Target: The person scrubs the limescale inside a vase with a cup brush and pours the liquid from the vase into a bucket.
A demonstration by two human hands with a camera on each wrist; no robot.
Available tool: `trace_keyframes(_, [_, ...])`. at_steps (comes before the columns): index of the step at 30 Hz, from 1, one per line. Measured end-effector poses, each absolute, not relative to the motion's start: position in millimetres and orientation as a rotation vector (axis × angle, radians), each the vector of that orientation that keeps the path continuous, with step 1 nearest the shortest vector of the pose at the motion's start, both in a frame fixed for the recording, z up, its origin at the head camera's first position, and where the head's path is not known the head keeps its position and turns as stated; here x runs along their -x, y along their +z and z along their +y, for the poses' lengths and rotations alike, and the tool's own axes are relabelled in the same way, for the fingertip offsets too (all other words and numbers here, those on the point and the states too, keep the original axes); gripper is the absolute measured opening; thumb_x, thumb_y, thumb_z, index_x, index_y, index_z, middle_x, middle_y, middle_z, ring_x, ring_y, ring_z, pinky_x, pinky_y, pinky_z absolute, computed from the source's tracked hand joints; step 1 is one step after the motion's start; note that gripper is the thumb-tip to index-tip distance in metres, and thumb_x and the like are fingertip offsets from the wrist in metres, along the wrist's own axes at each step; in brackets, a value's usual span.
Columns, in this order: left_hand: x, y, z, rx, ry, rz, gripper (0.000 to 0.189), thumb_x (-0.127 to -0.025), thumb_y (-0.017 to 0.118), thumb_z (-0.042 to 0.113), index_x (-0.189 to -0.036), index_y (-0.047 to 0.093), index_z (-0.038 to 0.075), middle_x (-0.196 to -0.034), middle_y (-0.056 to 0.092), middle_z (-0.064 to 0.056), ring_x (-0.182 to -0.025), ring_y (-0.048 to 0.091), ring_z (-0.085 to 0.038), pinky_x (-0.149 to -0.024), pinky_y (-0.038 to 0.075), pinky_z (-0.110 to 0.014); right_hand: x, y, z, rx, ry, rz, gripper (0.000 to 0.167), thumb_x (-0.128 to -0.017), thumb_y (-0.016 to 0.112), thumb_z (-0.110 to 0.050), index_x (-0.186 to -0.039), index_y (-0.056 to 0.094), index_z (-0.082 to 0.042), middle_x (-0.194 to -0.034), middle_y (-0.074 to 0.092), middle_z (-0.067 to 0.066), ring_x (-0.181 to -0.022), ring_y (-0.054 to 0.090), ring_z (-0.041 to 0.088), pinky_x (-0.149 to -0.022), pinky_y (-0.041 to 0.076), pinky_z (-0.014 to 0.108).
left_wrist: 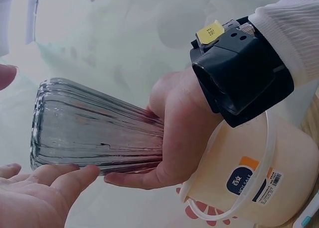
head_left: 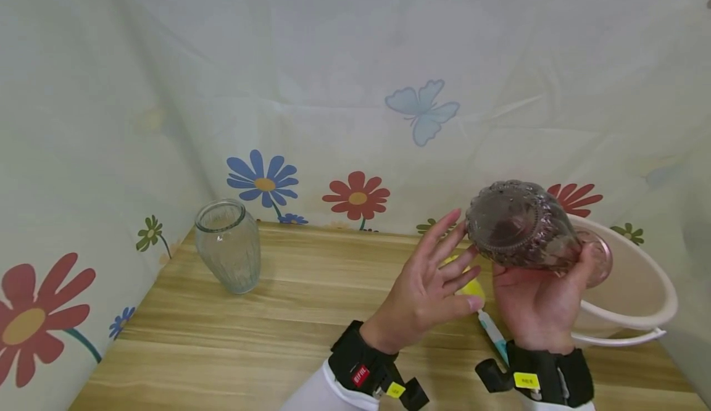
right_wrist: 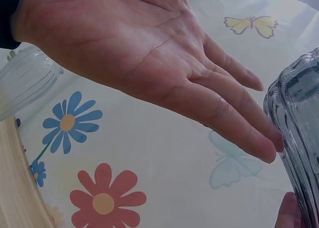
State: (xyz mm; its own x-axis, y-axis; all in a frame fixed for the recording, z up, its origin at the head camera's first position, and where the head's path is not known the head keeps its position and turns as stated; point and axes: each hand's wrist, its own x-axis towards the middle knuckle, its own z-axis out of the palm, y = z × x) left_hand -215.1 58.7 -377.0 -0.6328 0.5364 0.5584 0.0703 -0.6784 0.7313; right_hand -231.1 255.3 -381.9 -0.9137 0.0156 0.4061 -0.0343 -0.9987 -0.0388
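A smoky purple glass vase [head_left: 513, 223] is held sideways above the table, its scalloped base turned toward the left. My right hand [head_left: 536, 303] grips it near the neck, palm up, with the thumb across the glass. My left hand [head_left: 413, 294] has its fingers extended and spread; the fingertips touch the rim of the base. In the left wrist view the vase [left_wrist: 94, 128] shows ribbed sides, and the right hand [left_wrist: 182, 123] wraps its narrow end. The right wrist view shows the left palm [right_wrist: 134, 49] with fingertips against the glass.
A clear ribbed glass vase [head_left: 230, 250] stands upright on the wooden table [head_left: 222, 343] at the left. At the right is a beige bucket [head_left: 627, 275] with a white handle. A yellow-headed tool with a blue and white handle [head_left: 492, 335] lies partly hidden behind the left hand.
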Motion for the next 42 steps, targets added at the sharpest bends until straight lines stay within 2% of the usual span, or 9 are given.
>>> trace_keyframes(8, [214.3,-377.7,57.6,-1.153,2.369,1.108,0.092,-0.094,0.068,0.004,-0.166,0.015,0.026,-0.174,0.017,-0.003,-0.156,0.031,-0.028,-0.123,0.034,-0.042,229.4,-382.3,255.4,-0.639,3.056,-0.061,0.063,-0.103,0.046,-0.059,-0.157,0.04,-0.026,-0.164,0.04,0.006,-0.149,0.045,0.032,-0.108,0.05,0.057])
trace_keyframes(19, [213.9,-378.3,52.0,-1.06,2.349,1.277,0.09,-0.095,0.072,0.027,-0.165,0.016,0.033,-0.17,0.028,-0.004,-0.149,0.045,-0.025,-0.115,0.045,-0.04,226.8,-384.1,256.4,-0.581,3.094,-0.032,0.063,-0.101,0.05,-0.059,-0.154,0.043,-0.026,-0.162,0.043,0.005,-0.148,0.045,0.031,-0.111,0.047,0.059])
trace_keyframes(26, [213.8,-377.9,51.4,-1.013,2.342,1.342,0.083,-0.096,0.069,0.025,-0.163,0.021,0.035,-0.166,0.034,-0.005,-0.143,0.053,-0.025,-0.108,0.052,-0.039,226.2,-384.2,256.5,-0.652,3.101,-0.048,0.064,-0.102,0.045,-0.059,-0.156,0.041,-0.024,-0.163,0.042,0.006,-0.149,0.043,0.03,-0.113,0.045,0.057])
trace_keyframes(32, [216.7,-376.7,52.4,-0.923,2.358,1.442,0.071,-0.098,0.063,0.025,-0.161,0.03,0.031,-0.158,0.042,-0.007,-0.131,0.064,-0.026,-0.101,0.057,-0.042,225.4,-382.6,255.1,-0.636,3.111,-0.021,0.061,-0.102,0.047,-0.054,-0.154,0.041,-0.023,-0.158,0.047,0.007,-0.144,0.048,0.031,-0.112,0.047,0.057])
trace_keyframes(37, [220.9,-376.4,51.3,-0.886,2.379,1.511,0.066,-0.1,0.062,0.042,-0.159,0.036,0.024,-0.149,0.048,-0.011,-0.12,0.069,-0.025,-0.093,0.061,-0.045,224.2,-381.0,254.2,-0.578,3.106,-0.097,0.058,-0.102,0.047,-0.054,-0.153,0.039,-0.026,-0.156,0.047,0.007,-0.144,0.047,0.029,-0.111,0.046,0.057])
trace_keyframes(42, [221.6,-376.0,49.8,-0.888,2.36,1.57,0.066,-0.101,0.058,0.052,-0.155,0.043,0.019,-0.145,0.05,-0.012,-0.114,0.07,-0.019,-0.087,0.063,-0.043,223.4,-376.2,250.4,-0.565,3.056,-0.146,0.049,-0.103,0.048,-0.047,-0.148,0.042,-0.027,-0.145,0.053,0.009,-0.134,0.052,0.029,-0.107,0.05,0.054])
